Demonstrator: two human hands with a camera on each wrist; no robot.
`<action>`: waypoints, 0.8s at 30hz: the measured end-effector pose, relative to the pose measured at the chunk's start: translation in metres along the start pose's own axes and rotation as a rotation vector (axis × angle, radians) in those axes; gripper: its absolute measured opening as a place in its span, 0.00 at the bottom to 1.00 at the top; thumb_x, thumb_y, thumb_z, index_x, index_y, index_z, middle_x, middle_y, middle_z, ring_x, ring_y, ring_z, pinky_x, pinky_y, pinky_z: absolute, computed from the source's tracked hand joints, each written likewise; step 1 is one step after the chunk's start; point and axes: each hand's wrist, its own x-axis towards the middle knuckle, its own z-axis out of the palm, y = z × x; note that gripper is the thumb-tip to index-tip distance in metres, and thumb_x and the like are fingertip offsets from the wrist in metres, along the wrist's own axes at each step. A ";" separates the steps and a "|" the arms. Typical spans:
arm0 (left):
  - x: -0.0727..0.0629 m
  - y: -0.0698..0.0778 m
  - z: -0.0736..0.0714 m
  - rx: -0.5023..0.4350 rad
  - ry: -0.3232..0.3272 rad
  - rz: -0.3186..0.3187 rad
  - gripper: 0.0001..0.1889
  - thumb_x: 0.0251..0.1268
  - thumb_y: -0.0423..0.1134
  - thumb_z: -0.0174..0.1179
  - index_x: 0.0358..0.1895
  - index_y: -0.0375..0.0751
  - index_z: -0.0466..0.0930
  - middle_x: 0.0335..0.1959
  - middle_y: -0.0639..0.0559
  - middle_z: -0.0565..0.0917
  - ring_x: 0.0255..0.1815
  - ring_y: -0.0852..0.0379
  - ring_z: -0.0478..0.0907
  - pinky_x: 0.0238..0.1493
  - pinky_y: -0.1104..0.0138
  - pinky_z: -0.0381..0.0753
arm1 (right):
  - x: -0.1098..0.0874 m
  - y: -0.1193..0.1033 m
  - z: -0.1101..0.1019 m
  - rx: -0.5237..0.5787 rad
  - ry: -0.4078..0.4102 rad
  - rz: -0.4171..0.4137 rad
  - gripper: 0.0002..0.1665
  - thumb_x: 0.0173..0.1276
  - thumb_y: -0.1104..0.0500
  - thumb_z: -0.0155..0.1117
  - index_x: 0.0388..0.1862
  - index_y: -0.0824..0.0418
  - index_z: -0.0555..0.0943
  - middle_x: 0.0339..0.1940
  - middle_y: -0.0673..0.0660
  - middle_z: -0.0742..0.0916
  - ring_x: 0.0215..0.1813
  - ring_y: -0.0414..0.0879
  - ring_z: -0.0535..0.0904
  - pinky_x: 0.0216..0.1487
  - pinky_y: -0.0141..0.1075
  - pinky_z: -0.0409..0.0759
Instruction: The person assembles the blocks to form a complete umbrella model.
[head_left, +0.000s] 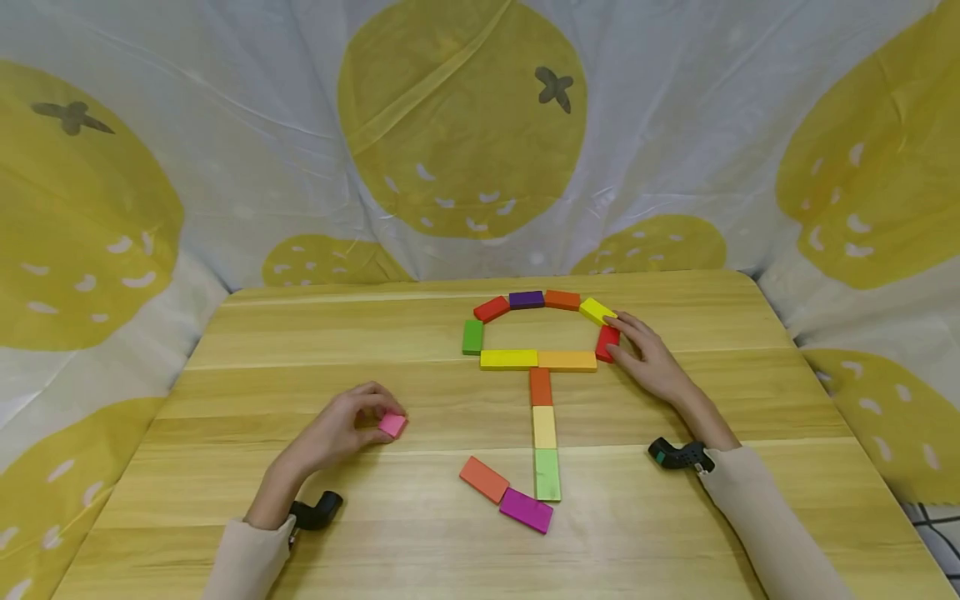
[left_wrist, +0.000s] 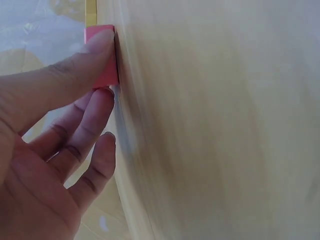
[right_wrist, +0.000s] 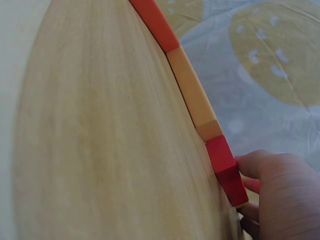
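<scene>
In the head view my left hand (head_left: 348,425) pinches a pink block (head_left: 392,424) low over the left part of the table. The left wrist view shows the thumb against the pink block (left_wrist: 107,57), with the other fingers curled below. My right hand (head_left: 652,358) holds a red block (head_left: 607,342) between thumb and fingers at the right end of an arch of blocks. Its fingertips reach the neighbouring yellow block (head_left: 597,312). In the right wrist view the red block (right_wrist: 227,167) stands against a light orange block (right_wrist: 192,95), with the thumb at its side.
The arch continues through orange (head_left: 562,300), purple (head_left: 527,299), red (head_left: 491,309) and green (head_left: 472,337) blocks. Yellow (head_left: 508,359) and light orange (head_left: 567,361) blocks form its base. A column of blocks (head_left: 543,427) runs down; coral (head_left: 484,479) and magenta (head_left: 527,510) blocks lie near its foot.
</scene>
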 end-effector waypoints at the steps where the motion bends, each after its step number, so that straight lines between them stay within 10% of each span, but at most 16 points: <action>1: 0.001 0.000 0.001 -0.002 -0.004 0.004 0.16 0.58 0.29 0.75 0.49 0.46 0.88 0.50 0.52 0.85 0.46 0.57 0.80 0.46 0.67 0.84 | 0.000 0.000 0.000 0.000 0.003 -0.001 0.32 0.79 0.57 0.59 0.79 0.63 0.68 0.82 0.71 0.63 0.83 0.72 0.54 0.78 0.72 0.53; 24: 0.034 0.052 0.029 -0.031 -0.284 0.135 0.15 0.58 0.30 0.76 0.46 0.48 0.87 0.45 0.57 0.83 0.44 0.62 0.78 0.50 0.66 0.84 | 0.000 0.000 0.000 -0.013 -0.009 -0.001 0.33 0.79 0.57 0.60 0.79 0.62 0.68 0.83 0.70 0.63 0.83 0.72 0.54 0.78 0.71 0.53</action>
